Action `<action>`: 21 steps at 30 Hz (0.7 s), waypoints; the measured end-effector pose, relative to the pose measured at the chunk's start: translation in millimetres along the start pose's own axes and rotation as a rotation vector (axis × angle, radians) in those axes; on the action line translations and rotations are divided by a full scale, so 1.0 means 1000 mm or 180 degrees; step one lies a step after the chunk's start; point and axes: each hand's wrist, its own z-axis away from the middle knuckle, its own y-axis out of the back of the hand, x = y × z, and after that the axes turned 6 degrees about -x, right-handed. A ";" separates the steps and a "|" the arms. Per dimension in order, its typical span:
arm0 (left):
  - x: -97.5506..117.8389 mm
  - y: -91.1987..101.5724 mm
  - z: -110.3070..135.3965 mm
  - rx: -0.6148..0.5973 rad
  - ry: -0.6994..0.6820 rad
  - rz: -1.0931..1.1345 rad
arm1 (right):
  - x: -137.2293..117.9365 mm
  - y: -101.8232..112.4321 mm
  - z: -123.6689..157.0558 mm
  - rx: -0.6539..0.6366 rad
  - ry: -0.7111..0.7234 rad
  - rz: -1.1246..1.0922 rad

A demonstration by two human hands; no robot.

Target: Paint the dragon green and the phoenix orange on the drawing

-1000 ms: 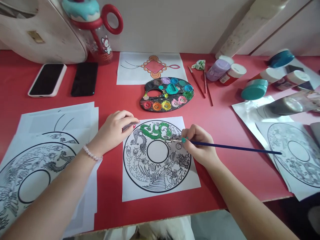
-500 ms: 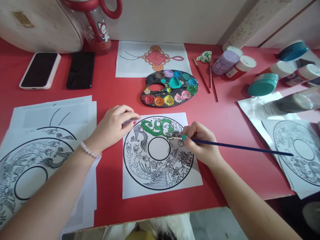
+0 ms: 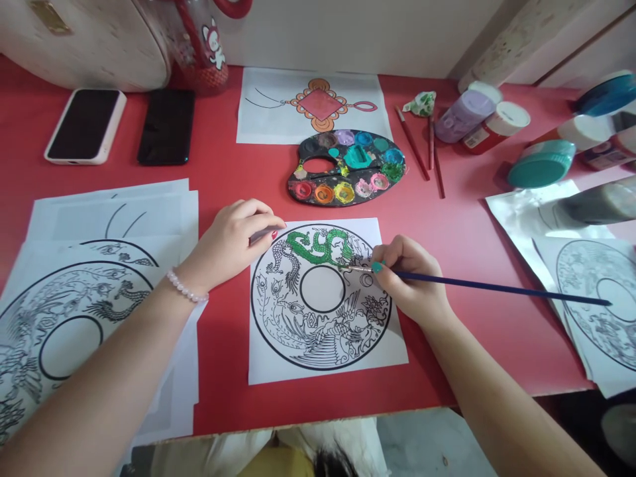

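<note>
A round line drawing of a dragon and birds lies on a white sheet (image 3: 322, 298) in front of me. Most of the upper dragon (image 3: 318, 247) is green; the other figures are plain outlines. My right hand (image 3: 410, 278) pinches a long blue paintbrush (image 3: 477, 286), its tip touching the paper just below the green dragon. The handle points right. My left hand (image 3: 243, 235) rests with fingers extended and loosely bent, fingertips at the sheet's upper left edge, holding nothing. Behind the sheet is a black paint palette (image 3: 328, 173) with several colour wells.
Printed sheets (image 3: 169, 228) lie under my left forearm, more sheets (image 3: 586, 265) at right. Two phones (image 3: 85, 126) lie back left near a bottle (image 3: 203, 59). A knot picture (image 3: 248, 122), red brushes (image 3: 412, 142) and paint jars (image 3: 467, 114) stand or lie along the back.
The whole view has shifted slightly, so things sit a little right and higher. The brush tip stays near the dragon's lower right end. Both hands keep their poses.
</note>
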 end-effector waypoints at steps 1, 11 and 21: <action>0.000 0.000 0.000 -0.0010 0.0010 -0.0004 | 0.000 0.000 0.000 -0.0002 0.0004 0.0005; 0.001 0.001 -0.001 -0.0069 0.0092 -0.0001 | 0.000 0.000 0.001 0.0046 -0.0094 0.0038; 0.002 0.001 0.000 -0.0044 0.0077 0.0003 | 0.000 0.001 0.000 -0.0036 -0.0014 -0.0025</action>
